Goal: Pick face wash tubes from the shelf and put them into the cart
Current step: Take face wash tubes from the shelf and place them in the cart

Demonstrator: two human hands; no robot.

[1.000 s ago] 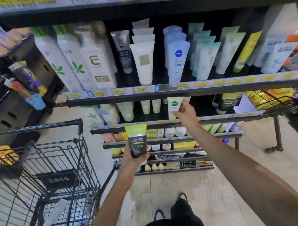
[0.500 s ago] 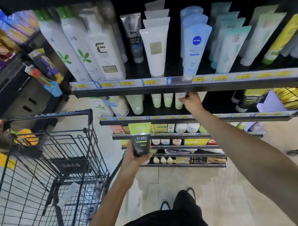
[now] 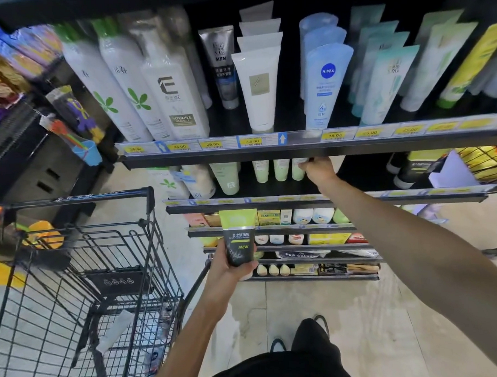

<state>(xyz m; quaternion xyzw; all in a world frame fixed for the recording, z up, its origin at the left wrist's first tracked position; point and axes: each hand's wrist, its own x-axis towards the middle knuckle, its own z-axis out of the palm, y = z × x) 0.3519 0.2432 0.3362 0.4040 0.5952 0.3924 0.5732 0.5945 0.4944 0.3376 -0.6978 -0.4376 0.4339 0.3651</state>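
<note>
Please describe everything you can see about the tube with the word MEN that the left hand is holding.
The tube looks like soft plastic. Its flat crimped end is bright green and points up; the lower body is black, with a grey band between the two colours. White characters and a green "MEN" are printed on the black part. It stands nearly upright, label toward the camera, in front of the lower shelves and to the right of the cart. The left hand grips its bottom end, which hides the cap.

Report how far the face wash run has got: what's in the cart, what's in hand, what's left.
Done: one white tube already lies on the cart floor. In hand: the left hand grips a green and black men's tube, not yet dropped in; the right hand reaches to a pale green tube on the second shelf. Left: carry both over the cart and release.
</note>
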